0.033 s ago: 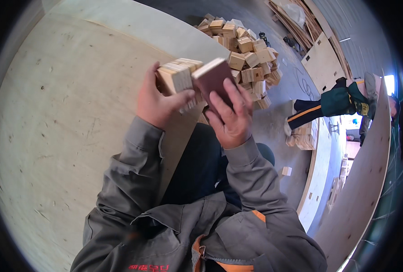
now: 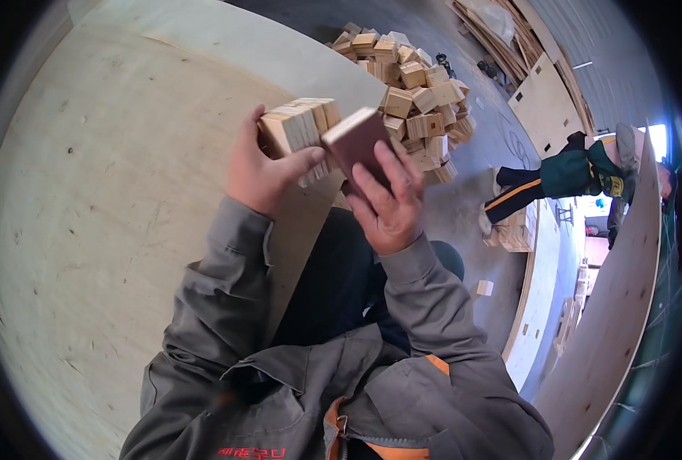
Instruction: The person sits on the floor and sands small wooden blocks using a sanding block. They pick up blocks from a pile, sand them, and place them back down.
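Note:
My left hand (image 2: 268, 170) grips a block of layered plywood (image 2: 299, 126), fingers behind it and thumb across its near side. The block is pale, with striped edges, and is held up over the edge of the large wooden panel. In my right hand (image 2: 391, 201) is a flat sanding block (image 2: 356, 146) with a dark red-brown face and a pale edge. My fingers lie across the brown face; the thumb is mostly hidden. The sanding block is tilted, close against the right side of the plywood block; whether they touch I cannot tell.
The large pale plywood panel (image 2: 103, 230) fills the left. On the grey floor ahead is a heap of wooden blocks (image 2: 414, 96); one loose block (image 2: 485, 288) lies to the right. A person in dark green (image 2: 571, 172) stands at right near stacked wood and boards.
My right hand and the sanding block have shifted slightly down and left. My left hand with the plywood block has moved slightly left.

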